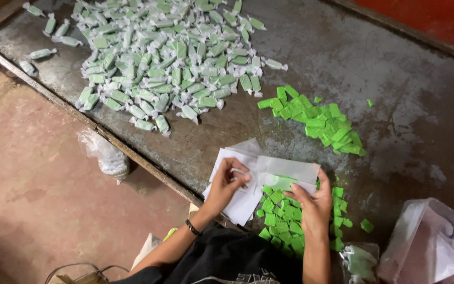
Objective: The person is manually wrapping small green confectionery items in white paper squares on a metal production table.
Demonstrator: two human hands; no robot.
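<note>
**Wrapper sheets and green candy pieces worked at the near edge of a metal table**

Wrapper sheets point(248, 173), thin white squares lying in a loose stack, were seen at the near edge of the grey metal table point(374, 68), directly under both hands. The left hand point(226, 184) was curled over the stack, its fingertips pinched on the corner of 1 sheet. The right hand point(313, 202) was partly closed, its thumb and fingers pressed to the end of a green candy piece point(282, 182) that lay on a sheet point(287, 169) between the 2 hands.

The sheets were judged very light, limp and easily creased or torn, best lifted by a corner or an edge. The candy piece was judged small, light and fairly firm, possibly a little tacky, and best taken by its short ends.

A heap of unwrapped green pieces point(282, 221) lay just below the right hand, touching the stack, and a 2nd heap point(319, 121) lay farther in, toward the right. A large pile of wrapped candies point(169, 58) with twisted ends covered the far left corner, well apart from the hands. A clear plastic bag point(426, 244) rested at the near right corner.
</note>
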